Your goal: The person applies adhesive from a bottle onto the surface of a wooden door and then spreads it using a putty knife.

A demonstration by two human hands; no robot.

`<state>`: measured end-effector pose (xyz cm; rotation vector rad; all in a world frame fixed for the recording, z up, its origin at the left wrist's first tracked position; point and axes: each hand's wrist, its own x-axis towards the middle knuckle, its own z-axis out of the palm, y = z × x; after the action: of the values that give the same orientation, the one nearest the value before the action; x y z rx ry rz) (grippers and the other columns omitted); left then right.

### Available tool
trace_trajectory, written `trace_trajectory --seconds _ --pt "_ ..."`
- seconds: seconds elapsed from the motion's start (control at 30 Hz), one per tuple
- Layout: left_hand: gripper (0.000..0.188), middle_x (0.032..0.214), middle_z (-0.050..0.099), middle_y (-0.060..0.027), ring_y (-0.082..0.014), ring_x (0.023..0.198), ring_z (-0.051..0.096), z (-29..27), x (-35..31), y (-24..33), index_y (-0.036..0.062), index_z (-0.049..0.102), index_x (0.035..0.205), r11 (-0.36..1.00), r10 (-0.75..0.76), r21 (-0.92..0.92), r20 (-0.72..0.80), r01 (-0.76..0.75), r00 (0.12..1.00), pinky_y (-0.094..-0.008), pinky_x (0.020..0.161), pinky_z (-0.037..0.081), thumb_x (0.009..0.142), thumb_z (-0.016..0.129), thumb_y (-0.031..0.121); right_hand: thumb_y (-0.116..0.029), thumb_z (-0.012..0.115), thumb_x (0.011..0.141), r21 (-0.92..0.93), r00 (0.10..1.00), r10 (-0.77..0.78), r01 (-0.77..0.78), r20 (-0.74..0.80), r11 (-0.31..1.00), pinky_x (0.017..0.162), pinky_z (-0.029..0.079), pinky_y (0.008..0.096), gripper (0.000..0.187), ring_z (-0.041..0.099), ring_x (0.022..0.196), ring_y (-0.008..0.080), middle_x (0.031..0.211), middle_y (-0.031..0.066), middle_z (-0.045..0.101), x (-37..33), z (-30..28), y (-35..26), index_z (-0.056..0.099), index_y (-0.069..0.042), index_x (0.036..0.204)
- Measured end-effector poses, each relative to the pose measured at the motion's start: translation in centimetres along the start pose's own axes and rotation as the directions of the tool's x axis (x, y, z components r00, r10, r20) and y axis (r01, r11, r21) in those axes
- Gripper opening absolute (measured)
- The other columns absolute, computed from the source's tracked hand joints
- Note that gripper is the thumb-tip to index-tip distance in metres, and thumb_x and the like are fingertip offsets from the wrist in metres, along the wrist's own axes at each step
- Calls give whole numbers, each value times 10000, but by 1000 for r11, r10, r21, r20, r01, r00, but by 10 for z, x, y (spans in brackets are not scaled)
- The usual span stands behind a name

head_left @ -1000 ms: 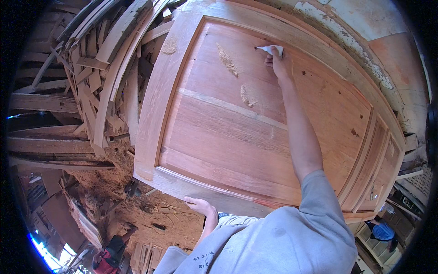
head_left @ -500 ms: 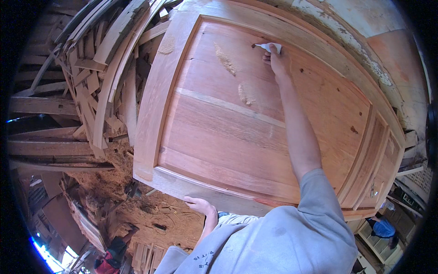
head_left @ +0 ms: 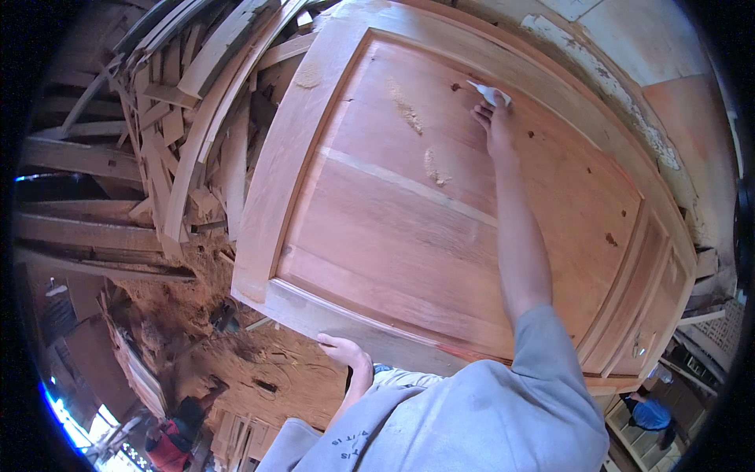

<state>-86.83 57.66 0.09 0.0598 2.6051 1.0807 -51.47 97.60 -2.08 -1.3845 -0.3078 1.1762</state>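
A wooden door (head_left: 377, 236) with a raised frame lies in front of me. Over its far part, my right hand (head_left: 499, 126) grips a small white squeeze bottle (head_left: 495, 96) with a pointed nozzle. The nozzle tip is just right of a dark spot (head_left: 455, 86) in the wood; I cannot tell whether it touches the panel. Two patches of sawdust, one longer (head_left: 406, 108) and one shorter (head_left: 434, 169), lie to the left of that hand. Close to my body, my left hand (head_left: 344, 350) rests at the door's near edge, fingers stretched out and holding nothing.
Scrap wood (head_left: 185, 118) is heaped left of the door. Sawdust covers the ground (head_left: 291, 370) at the near left. A person in red (head_left: 167, 447) is at the lower left, another in blue (head_left: 651, 413) at the lower right. More dark spots (head_left: 611, 239) mark the panel's right side.
My right hand has drawn the bottle's nozzle off the dark spot, a little to the right. The whole view has shifted slightly; my left hand stays at the door's edge.
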Motion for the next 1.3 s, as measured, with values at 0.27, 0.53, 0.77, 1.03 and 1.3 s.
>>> trace_trajectory --seconds 0.27,0.53,0.77,1.03,1.3 --pt "583 1333 448 -347 -415 1229 465 1 7 -10 -158 428 1287 995 89 35 -1 -89 996 -417 1044 370 1038 322 358 -272 601 940 476 987 121 -159 110 865 763 576 296 281 585 703 129 822 17 585 -89 -25 10 591 -50 1112" --pt "601 1208 530 -366 -457 1136 522 -9 8 -6 -168 475 1207 994 93 56 -22 -92 995 -454 968 413 1031 321 386 -323 555 936 531 839 379 -542 392 651 641 531 260 379 600 691 114 812 17 614 -297 -26 92 593 -31 1175" --pt "585 1156 559 -365 -464 1069 559 2 6 -13 -153 502 1157 989 139 56 24 -141 990 -474 910 442 1030 313 385 -334 552 913 437 680 509 -732 528 523 641 497 285 313 543 718 139 838 40 573 -398 -67 104 573 -68 1075" --pt "576 1041 625 -313 -478 964 600 -16 13 -15 -41 541 1125 994 36 103 28 -38 999 -547 795 473 1001 309 472 -294 577 931 435 765 375 -619 524 654 651 506 285 297 547 730 141 834 47 564 -424 -122 65 559 -35 1075" --pt "589 1205 541 -339 -459 1127 530 -23 33 -36 -65 439 1229 984 77 -176 218 -38 973 -495 943 417 981 373 464 -253 554 963 546 840 229 -502 492 671 654 488 269 244 533 728 126 816 31 527 -477 -190 51 561 -33 1069"
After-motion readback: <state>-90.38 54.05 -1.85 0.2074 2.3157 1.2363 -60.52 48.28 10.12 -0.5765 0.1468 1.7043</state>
